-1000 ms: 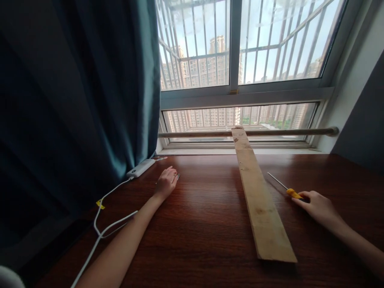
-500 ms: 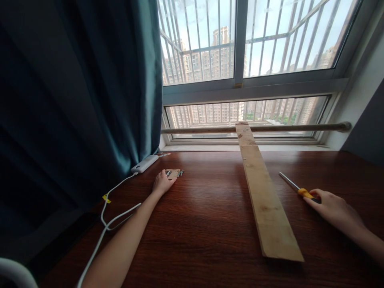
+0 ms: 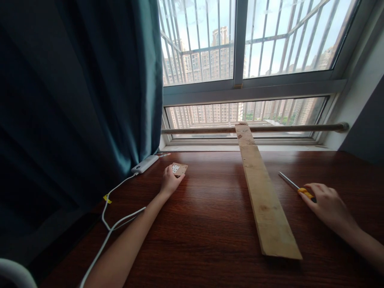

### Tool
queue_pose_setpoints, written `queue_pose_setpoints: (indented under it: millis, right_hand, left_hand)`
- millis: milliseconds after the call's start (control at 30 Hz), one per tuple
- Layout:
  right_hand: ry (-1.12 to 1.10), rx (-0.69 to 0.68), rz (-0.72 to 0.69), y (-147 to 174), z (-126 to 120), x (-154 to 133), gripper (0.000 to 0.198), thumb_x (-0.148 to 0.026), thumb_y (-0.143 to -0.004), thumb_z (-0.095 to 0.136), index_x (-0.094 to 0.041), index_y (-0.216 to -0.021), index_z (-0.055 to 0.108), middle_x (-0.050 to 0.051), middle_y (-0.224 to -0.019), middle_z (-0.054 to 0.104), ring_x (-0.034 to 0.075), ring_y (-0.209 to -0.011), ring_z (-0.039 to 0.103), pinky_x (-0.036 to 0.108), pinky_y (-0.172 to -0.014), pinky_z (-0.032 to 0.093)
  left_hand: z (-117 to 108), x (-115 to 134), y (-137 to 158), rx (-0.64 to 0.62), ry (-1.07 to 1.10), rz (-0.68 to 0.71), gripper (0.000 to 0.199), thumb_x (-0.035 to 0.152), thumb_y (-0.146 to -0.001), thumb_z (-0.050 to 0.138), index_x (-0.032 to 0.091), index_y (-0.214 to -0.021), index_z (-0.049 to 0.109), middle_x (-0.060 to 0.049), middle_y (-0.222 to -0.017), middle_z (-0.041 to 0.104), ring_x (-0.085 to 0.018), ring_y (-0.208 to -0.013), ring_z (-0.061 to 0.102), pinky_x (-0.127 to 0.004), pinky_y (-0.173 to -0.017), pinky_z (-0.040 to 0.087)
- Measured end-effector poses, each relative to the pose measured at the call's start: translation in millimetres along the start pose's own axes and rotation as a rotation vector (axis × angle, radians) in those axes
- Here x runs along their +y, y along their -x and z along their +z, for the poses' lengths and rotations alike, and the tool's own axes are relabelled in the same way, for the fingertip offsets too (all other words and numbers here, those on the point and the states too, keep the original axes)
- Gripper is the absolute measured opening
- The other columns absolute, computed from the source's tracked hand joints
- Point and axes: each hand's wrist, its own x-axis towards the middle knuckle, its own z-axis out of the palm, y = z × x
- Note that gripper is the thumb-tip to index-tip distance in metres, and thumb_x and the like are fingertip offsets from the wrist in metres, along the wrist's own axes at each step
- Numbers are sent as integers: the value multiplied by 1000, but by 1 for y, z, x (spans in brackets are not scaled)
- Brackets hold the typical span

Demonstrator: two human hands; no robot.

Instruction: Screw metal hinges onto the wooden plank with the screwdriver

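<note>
My left hand (image 3: 171, 182) pinches a small flat piece of wood (image 3: 181, 169) by its near edge, tilted up from the table. A whitish patch with dark spots, perhaps a perforated metal plate, shows on its face next to my fingers. At the right, my right hand (image 3: 331, 206) is around the yellow and black handle of a screwdriver (image 3: 290, 181), thumb on the near side and fingers over the far side. The screwdriver's shaft points away to the left. Between my hands lies a long wooden board (image 3: 267, 204), its far end against a rail.
The brown table (image 3: 195, 236) meets a barred window. A horizontal rail (image 3: 294, 128) crosses before the glass. A white power strip (image 3: 145, 164) lies near the blue curtain (image 3: 132, 80), with a white cable (image 3: 105, 210) running beside my left forearm.
My left hand has moved right and tilted the small wood piece up; several metal screws seen beside it no longer show clearly. My right hand has shifted forward along the handle; the screwdriver stays put.
</note>
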Motion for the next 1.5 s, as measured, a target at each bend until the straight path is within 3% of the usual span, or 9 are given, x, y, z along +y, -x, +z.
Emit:
queue_pose_setpoints:
  millis: [100,167,400,500,700,800,967,1300,1500]
  right_hand:
    - [-199,40,-155,-1,-14,-49,29,-38,-80,44,-16,-92,59,12,-101,60,27,-96,56,40,-89,41]
    - [-410,-125,-112,-4,-21,-91,23,-38,-81,47,-18,-86,58,8,-89,63,22,-80,61,36,-76,48]
    - [-1134,-519,441,-41,-6,-209,29,-29,-79,58,-13,-99,44,8,-82,63,17,-71,65,28,-65,54]
    - [-1379,-593,612,-52,5,-228,25,-22,-78,60,-13,-94,44,5,-73,62,13,-60,64,25,-60,55]
    - [-1538,-465,639,-59,13,-217,17,-7,-70,60,-14,-82,48,1,-66,61,9,-55,60,20,-52,53]
    - [-1537,-459,598,-67,9,-205,15,-9,-72,57,-13,-86,51,3,-72,63,11,-56,62,23,-49,54]
    - [-1457,-348,516,-80,3,-193,15,-11,-74,53,-13,-88,55,4,-76,65,12,-56,61,23,-47,53]
    - [-1166,-321,402,-86,23,-178,28,-21,-73,58,-12,-100,58,3,-69,64,15,-57,59,26,-49,52]
    - [-417,35,-142,-74,13,-185,29,-21,-83,48,-13,-110,56,12,-103,60,23,-88,57,37,-81,46]
  left_hand:
    - [-2,42,12,-36,106,43,60,39,-64,66,11,-114,44,-16,-115,50,-28,-110,48,-40,-95,38]
    - [-6,72,22,-102,192,47,59,40,-65,66,12,-113,45,-15,-114,51,-27,-109,49,-38,-95,38]
    - [-18,165,49,-305,459,-1,59,41,-60,71,15,-109,52,-12,-111,56,-27,-104,53,-38,-92,39]
    - [-21,190,54,-298,530,39,57,40,-60,72,15,-107,53,-13,-108,57,-27,-103,53,-38,-91,39]
    - [-13,214,54,-288,739,-28,68,39,-55,76,19,-114,49,-12,-119,51,-27,-113,47,-38,-98,34]
    - [-4,227,45,-352,998,-364,59,39,-64,70,18,-114,46,-13,-119,51,-22,-105,54,-33,-89,42]
    - [7,252,25,-751,1489,-942,23,29,-82,45,12,-93,57,-9,-80,65,-15,-65,63,-30,-68,51]
    - [21,244,29,-683,1530,-1003,13,12,-77,51,9,-88,58,-10,-73,66,-17,-64,64,-30,-66,53]
    - [24,239,29,-597,1567,-990,10,8,-75,53,9,-83,58,-8,-72,66,-14,-62,63,-28,-66,52]
